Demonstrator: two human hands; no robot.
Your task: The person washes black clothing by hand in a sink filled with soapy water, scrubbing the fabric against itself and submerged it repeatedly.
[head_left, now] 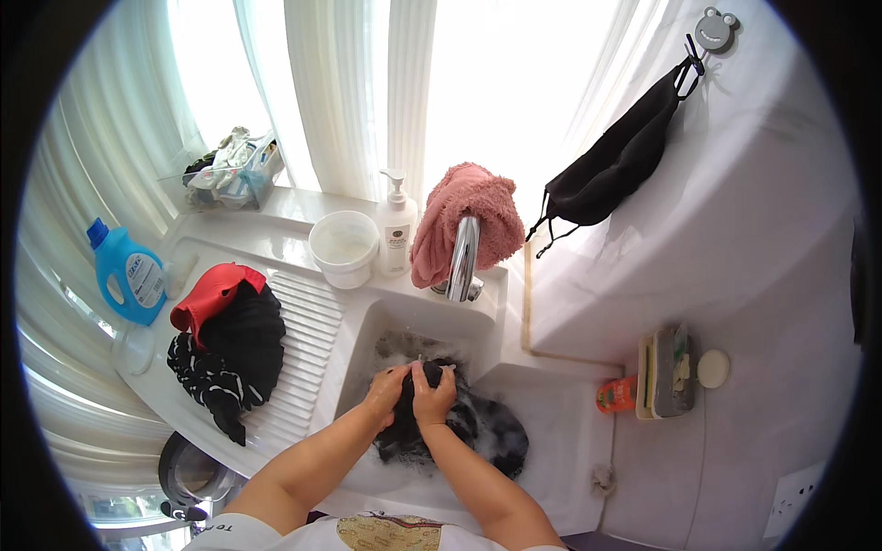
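A wet black garment (498, 435) lies in soapy water in the white sink (418, 314), part of it spread toward the right. My left hand (388, 391) and my right hand (433, 397) are close together over the basin. Bunched black cloth from the garment is gripped between them, with the fingers of both hands closed on it. The lower folds are partly hidden by water and foam. Above the basin stands a chrome faucet (464, 260) with a pink towel (473, 197) draped over it.
On the ribbed washboard (308, 317) lie dark clothes (243, 340) and a red piece (216, 292). Nearby stand a white tub (344, 250), a pump bottle (396, 230) and a blue detergent jug (130, 274). A black mask (611, 165) hangs at the right; a wall caddy (665, 375) sits below.
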